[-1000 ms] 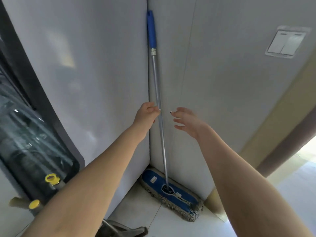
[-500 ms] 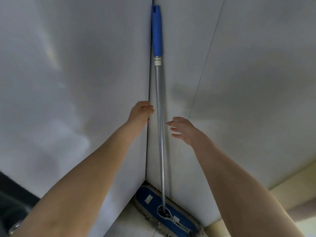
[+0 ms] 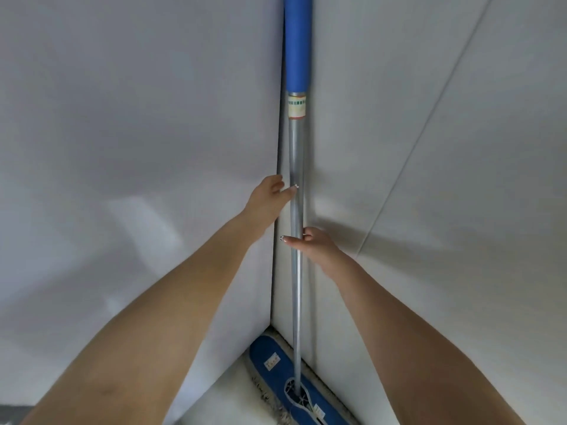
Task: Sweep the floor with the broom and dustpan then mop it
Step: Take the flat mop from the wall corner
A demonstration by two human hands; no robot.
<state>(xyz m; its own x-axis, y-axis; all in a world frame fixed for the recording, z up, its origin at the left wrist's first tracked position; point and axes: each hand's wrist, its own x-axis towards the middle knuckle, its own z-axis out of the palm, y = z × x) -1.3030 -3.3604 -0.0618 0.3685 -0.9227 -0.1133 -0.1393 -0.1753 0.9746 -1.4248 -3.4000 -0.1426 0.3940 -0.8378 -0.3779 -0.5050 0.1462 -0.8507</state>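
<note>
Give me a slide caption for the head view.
Right hand grips the mop leaning in a wall corner; left hand touches it higher up.

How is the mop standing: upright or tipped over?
Upright. The mop pole rises along the wall corner, its blue head flat on the floor; the right hand grips it.

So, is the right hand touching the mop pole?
Touching. The head view shows the right hand on the mop pole: one finger crosses its front, others curl beside it.

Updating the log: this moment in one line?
step: pickup | mop: leaning in wall corner | left hand: touching pole | right hand: gripping pole
</note>
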